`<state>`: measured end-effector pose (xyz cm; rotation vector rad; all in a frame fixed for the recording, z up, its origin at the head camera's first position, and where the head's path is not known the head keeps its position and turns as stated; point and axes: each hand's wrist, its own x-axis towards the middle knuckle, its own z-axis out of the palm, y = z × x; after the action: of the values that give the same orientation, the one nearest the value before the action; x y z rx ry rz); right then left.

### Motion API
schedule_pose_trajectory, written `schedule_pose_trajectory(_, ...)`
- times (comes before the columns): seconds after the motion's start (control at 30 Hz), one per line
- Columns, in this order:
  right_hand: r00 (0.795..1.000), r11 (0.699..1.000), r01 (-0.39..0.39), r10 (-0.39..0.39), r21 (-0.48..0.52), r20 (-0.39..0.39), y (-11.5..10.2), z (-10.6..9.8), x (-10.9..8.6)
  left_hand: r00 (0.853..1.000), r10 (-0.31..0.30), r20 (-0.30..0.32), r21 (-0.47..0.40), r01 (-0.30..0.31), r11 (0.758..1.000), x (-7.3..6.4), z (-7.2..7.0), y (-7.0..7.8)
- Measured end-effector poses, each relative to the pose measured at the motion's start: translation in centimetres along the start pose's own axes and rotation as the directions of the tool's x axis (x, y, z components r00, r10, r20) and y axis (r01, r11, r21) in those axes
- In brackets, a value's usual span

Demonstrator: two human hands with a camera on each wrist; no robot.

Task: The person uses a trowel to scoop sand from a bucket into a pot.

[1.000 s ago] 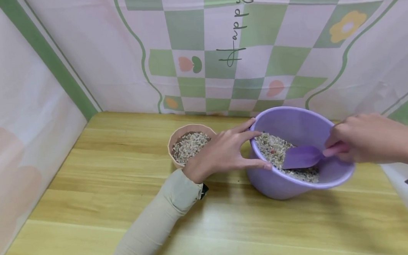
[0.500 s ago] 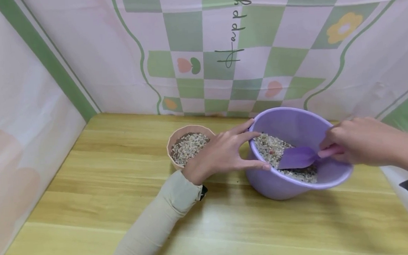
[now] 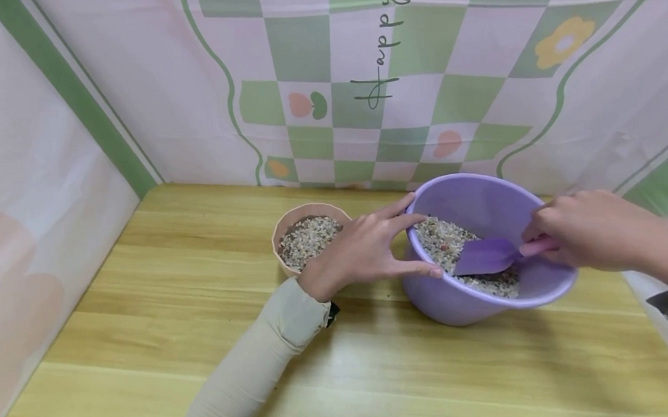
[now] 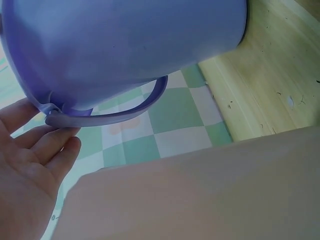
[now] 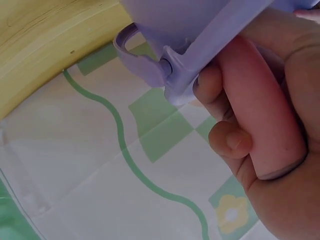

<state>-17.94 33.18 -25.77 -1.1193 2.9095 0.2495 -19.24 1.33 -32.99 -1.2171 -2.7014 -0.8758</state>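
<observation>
A purple bucket [image 3: 447,303], part filled with small mixed pebbles [image 3: 440,241], stands at the table's right. My left hand [image 3: 364,251] holds its left rim, thumb and fingers spread apart. In the left wrist view, the fingers [image 4: 52,145] lie by the bucket handle [image 4: 115,117]. My right hand [image 3: 584,230] grips the pink handle [image 5: 262,110] of a small shovel, fingers curled round it. Its purple blade [image 3: 486,257] lies on the pebbles inside the bucket. A pink bowl [image 3: 289,271] with similar pebbles sits left of the bucket, partly hidden by my left hand.
The wooden table [image 3: 163,305] runs back to a patterned cloth [image 3: 360,62] with green checks. Another cloth side [image 3: 36,155] borders the table on the left. A few specks lie on the wood near the bucket.
My right hand and the shovel have shifted slightly left inside the bucket. The left hand keeps its place at the rim, and the whole head view has drifted a little.
</observation>
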Motion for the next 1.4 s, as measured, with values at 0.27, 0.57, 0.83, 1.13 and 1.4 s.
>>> schedule_pose_trajectory(0.27,0.998,0.999,0.04,-0.04,-0.007,-0.049,0.0,0.6,0.3,1.0,0.0,0.013,0.0,0.0,1.0,0.0,0.0,0.1)
schedule_pose_trajectory(0.57,0.992,0.998,0.071,-0.07,-0.003,-0.102,0.1,0.8,0.2,1.0,-0.012,0.028,0.027,0.012,1.0,0.0,-0.2,0.2)
schedule_pose_trajectory(0.83,0.977,0.993,0.118,-0.121,-0.024,-0.174,0.2,1.1,0.1,1.0,-0.009,0.03,0.028,0.008,1.0,0.0,-0.1,0.2)
schedule_pose_trajectory(1.13,0.96,0.987,0.161,-0.163,-0.03,-0.229,0.5,1.5,0.1,0.999,-0.006,0.037,0.042,0.005,0.999,0.0,-0.1,0.1)
schedule_pose_trajectory(1.4,0.957,0.986,0.158,-0.142,0.046,-0.253,0.4,2.4,0.3,0.999,-0.006,0.039,0.048,0.005,0.999,0.0,0.0,0.0)
